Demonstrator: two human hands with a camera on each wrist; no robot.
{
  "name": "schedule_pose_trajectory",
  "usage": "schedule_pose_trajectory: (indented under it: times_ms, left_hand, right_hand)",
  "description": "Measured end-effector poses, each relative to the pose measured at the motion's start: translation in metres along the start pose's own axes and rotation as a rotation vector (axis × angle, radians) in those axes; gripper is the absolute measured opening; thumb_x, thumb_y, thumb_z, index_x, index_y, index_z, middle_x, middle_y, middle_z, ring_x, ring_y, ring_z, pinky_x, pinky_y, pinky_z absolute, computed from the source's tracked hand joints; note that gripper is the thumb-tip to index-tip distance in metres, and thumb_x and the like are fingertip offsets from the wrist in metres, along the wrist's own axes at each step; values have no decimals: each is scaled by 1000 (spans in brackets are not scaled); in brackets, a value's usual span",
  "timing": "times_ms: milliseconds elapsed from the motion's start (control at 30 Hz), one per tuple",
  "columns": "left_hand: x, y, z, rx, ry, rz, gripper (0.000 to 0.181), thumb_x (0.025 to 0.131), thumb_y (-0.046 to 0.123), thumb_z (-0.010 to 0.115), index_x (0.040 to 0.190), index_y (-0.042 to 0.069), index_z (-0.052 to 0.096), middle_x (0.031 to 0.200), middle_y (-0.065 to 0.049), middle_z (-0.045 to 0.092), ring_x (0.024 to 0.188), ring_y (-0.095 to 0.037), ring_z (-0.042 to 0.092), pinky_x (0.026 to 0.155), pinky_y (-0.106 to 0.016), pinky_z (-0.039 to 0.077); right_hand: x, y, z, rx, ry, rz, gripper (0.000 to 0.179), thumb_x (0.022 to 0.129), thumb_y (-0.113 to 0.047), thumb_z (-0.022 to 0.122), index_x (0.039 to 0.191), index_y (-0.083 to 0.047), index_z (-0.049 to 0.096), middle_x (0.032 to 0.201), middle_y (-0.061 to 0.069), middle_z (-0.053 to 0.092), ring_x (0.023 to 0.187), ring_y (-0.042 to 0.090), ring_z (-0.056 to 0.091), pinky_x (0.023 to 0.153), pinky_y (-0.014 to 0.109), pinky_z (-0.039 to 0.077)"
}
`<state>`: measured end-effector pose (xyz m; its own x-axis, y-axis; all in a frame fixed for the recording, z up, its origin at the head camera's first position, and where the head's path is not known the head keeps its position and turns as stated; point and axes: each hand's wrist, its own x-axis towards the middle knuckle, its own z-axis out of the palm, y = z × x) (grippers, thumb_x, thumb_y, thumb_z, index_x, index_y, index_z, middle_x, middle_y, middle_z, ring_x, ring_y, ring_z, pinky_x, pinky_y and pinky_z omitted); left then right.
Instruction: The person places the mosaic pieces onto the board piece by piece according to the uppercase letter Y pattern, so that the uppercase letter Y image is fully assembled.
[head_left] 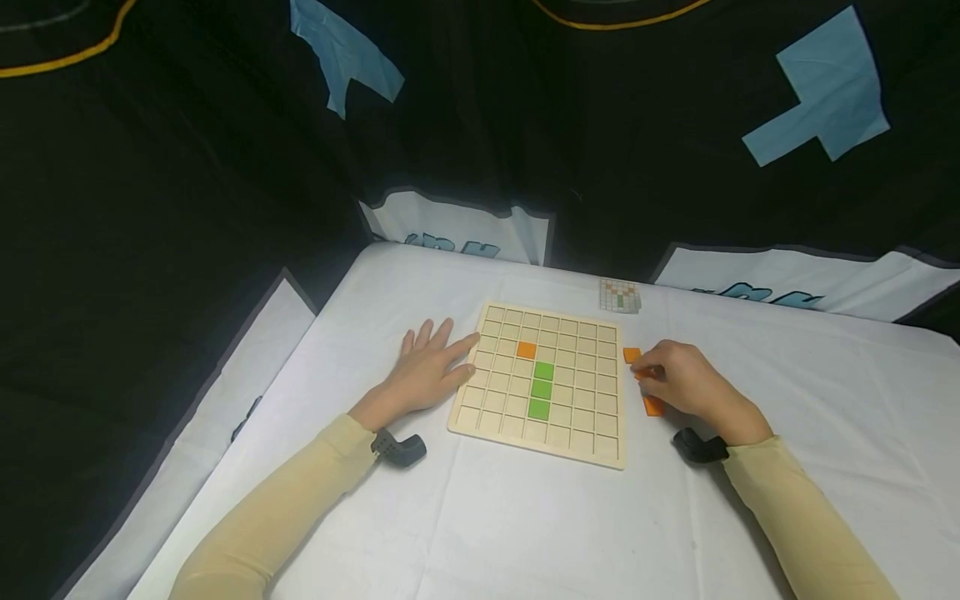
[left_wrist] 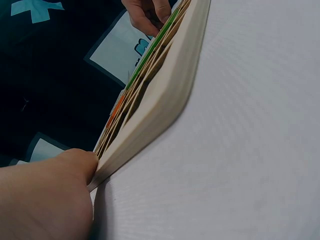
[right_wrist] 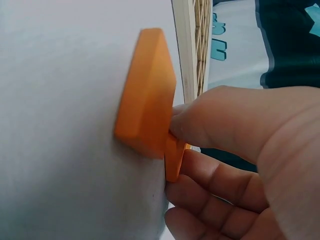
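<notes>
A wooden grid board (head_left: 585, 396) lies on the white table. On it sit one orange tile (head_left: 527, 350) and a column of green tiles (head_left: 542, 389). My left hand (head_left: 427, 371), fingers spread, touches the board's left edge with thumb and index finger. Right of the board, my right hand (head_left: 686, 382) pinches an orange square tile (right_wrist: 173, 156) between thumb and fingers, low over the cloth. Nearer me lies another orange tile (right_wrist: 147, 95), and one more orange tile (head_left: 632, 355) is just beyond my fingertips. My right fingers partly cover the pinched tile.
A small pattern card (head_left: 619, 296) with a printed grid lies beyond the board's far right corner. Black drapes (head_left: 480, 125) with blue tape hang behind the table's far edge. White cloth (head_left: 525, 533) covers the table in front of the board.
</notes>
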<state>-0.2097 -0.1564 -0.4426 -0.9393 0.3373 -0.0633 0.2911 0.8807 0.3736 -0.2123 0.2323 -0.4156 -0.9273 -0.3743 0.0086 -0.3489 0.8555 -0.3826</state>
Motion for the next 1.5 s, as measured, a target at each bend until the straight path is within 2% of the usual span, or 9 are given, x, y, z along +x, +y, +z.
schedule_pose_trajectory:
  times_ms: [400, 700, 1033, 1267, 1500]
  left_hand:
    - [1, -1, 1, -11, 22, 13, 58, 104, 44, 45, 159, 24, 39, 169, -26, 16, 156, -54, 4, 123, -72, 2]
    - [0, -1, 1, -8, 21, 9, 58, 104, 43, 45, 158, 23, 39, 169, -26, 17, 156, -54, 5, 123, -72, 2]
    - [0, -2, 1, -8, 10, 7, 58, 105, 44, 45, 159, 24, 39, 169, -26, 16, 156, -53, 4, 123, -71, 1]
    - [0, -2, 0, -6, 19, 9, 58, 104, 44, 45, 158, 23, 39, 169, -26, 17, 156, -53, 5, 123, -72, 2]
    - [1, -3, 0, -4, 17, 6, 58, 105, 44, 45, 159, 24, 39, 169, -26, 17, 156, -54, 4, 123, -72, 2]
  right_hand:
    - [0, 1, 1, -24, 6, -3, 19, 83, 0, 76, 102, 2, 78, 95, 13, 72, 81, 22, 58, 77, 41, 56]
    - [0, 0, 2, -23, 5, 2, 20, 83, 1, 76, 103, 3, 78, 96, 14, 72, 82, 22, 59, 78, 42, 57]
    - [1, -1, 3, -17, 0, -21, 18, 84, 0, 77, 102, 2, 79, 92, 12, 71, 76, 19, 56, 68, 32, 52]
    - [2, -4, 3, -9, 5, -26, 19, 84, -1, 76, 103, 1, 79, 94, 12, 71, 80, 20, 57, 74, 36, 55]
    - [3, -5, 2, -16, 13, -48, 19, 84, 0, 76, 103, 1, 79, 94, 12, 71, 80, 20, 57, 73, 36, 54]
